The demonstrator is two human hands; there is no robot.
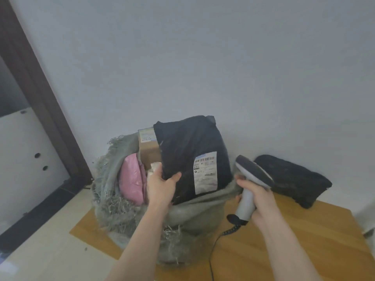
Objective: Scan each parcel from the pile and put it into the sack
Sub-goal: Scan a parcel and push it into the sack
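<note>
A large black parcel [182, 153] with a white barcode label [205, 172] stands upright in the mouth of the grey-green woven sack [194, 216]. My left hand [160, 185] grips its lower left edge, thumb on the front. Inside the sack, to the left, lie a pink parcel [132, 179] and a brown cardboard box [148, 149] with a label. My right hand [256, 199] holds the grey barcode scanner [250, 179] by its handle, just right of the black parcel, and also touches the sack's rim. Another black parcel [292, 179] lies on the wooden table at the right.
The wooden table [284, 250] carries the sack and the scanner's coiled black cable [219, 240]. A plain wall stands close behind. A dark door frame [40, 94] and a white panel [26, 159] are at the left, with pale floor below.
</note>
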